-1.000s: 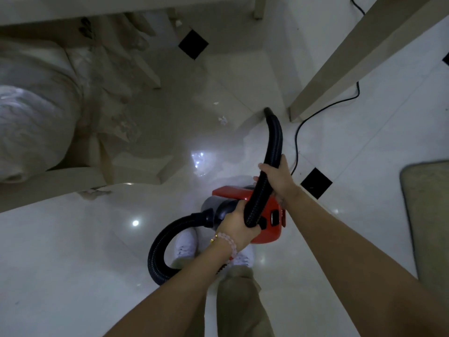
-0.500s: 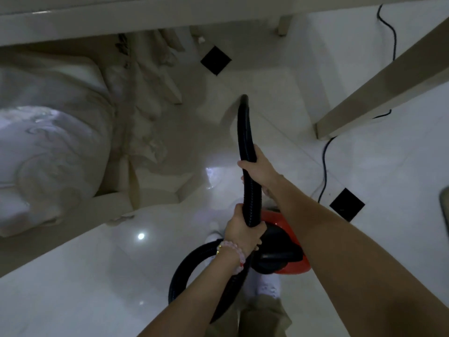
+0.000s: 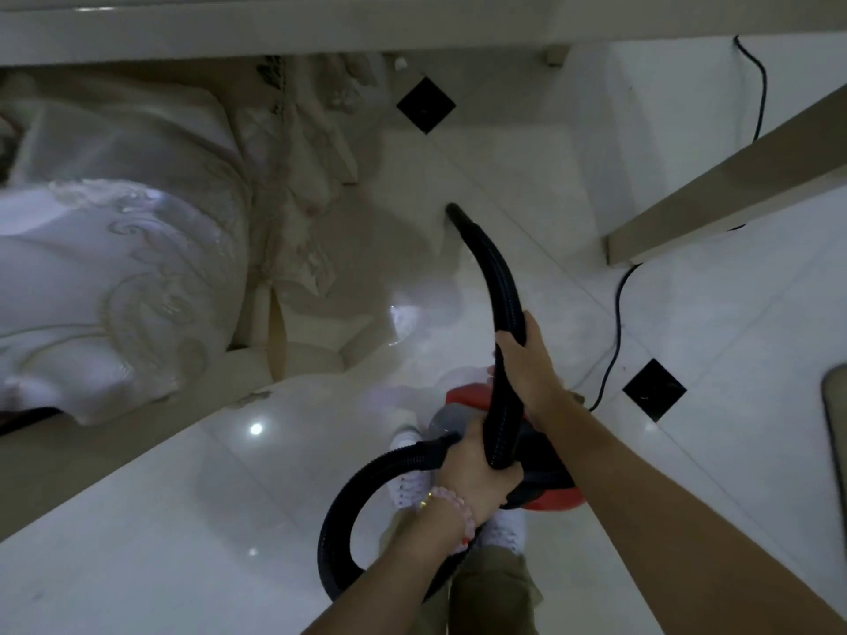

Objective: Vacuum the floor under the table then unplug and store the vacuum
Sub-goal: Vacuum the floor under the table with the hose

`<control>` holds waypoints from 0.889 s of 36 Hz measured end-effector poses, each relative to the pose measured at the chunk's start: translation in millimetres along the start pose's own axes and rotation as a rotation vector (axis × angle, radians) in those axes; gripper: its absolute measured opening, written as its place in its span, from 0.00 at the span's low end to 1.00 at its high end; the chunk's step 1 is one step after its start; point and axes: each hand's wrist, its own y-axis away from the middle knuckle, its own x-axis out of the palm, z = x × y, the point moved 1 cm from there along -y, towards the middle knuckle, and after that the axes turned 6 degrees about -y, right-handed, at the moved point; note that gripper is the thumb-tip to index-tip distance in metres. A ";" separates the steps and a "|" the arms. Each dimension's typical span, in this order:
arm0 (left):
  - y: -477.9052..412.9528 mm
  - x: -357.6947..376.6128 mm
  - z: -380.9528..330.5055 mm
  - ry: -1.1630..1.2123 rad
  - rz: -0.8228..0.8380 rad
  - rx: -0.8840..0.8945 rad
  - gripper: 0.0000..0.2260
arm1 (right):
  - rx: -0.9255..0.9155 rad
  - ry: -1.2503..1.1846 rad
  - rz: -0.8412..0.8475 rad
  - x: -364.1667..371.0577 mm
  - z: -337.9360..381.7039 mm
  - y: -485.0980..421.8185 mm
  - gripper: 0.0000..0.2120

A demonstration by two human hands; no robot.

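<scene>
1. Both hands are closed on the hose (image 3: 495,286): right hand (image 3: 531,368) ahead, left hand (image 3: 476,469) behind, above the vacuum (image 3: 550,483).
2. The nozzle (image 3: 453,210) should skim the floor (image 3: 504,130) under the table (image 3: 715,194), clear of the cord (image 3: 616,313).

Embroidered white cloth (image 3: 114,268) beside black floor inlays (image 3: 425,104)
</scene>
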 end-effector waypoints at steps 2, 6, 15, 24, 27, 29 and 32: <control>6.0 6.7 -0.9 -0.038 -0.008 0.027 0.19 | -0.005 0.003 -0.029 -10.7 -4.4 7.7 0.11; 17.6 18.9 -2.2 -0.128 -0.025 0.095 0.20 | 0.022 0.022 -0.063 -29.2 -11.2 21.9 0.19; 23.6 23.2 4.8 -0.119 -0.009 0.096 0.22 | -0.020 0.035 -0.042 -29.7 -12.4 32.3 0.15; 20.8 21.8 -2.6 -0.188 0.053 0.104 0.18 | -0.017 0.034 -0.203 -40.9 -18.3 33.9 0.21; 30.1 22.8 -1.7 -0.206 0.083 0.126 0.20 | -0.004 0.007 -0.201 -44.7 -20.9 41.0 0.18; 39.1 24.7 2.2 -0.225 0.092 0.134 0.22 | 0.012 -0.019 -0.171 -45.1 -23.8 47.5 0.14; 50.4 28.4 8.9 -0.244 0.085 0.134 0.22 | 0.044 -0.039 -0.128 -43.7 -28.1 56.8 0.12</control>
